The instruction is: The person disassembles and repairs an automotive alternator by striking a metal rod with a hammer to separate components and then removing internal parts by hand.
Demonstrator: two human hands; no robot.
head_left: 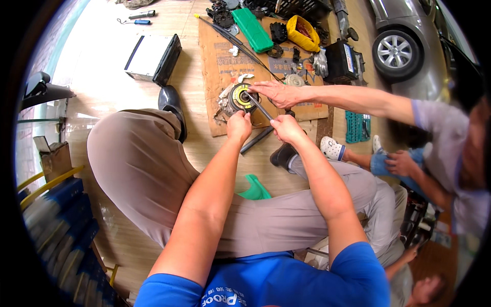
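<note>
A round metal part point(238, 97) with a yellow ring and dark centre lies on a flat cardboard sheet point(217, 84). My right hand point(287, 128) is wrapped round a dark metal bar point(261, 107), whose far end meets the middle of the round part. At the part's near edge my left hand point(239, 126) is closed with the thumb up; what it grips is hidden. From the right, another person's hand point(276, 93) reaches over the part, fingers by the bar's tip. Under my hands a dark tube point(257, 140) rests on the floor.
On the cardboard stand a green case point(252, 29), a yellow container point(303, 33) and several dark parts. A black battery point(341, 61) is beyond, near a parked car point(424, 51). My shoe point(171, 102) is left of the cardboard. A teal socket case point(357, 126) lies right.
</note>
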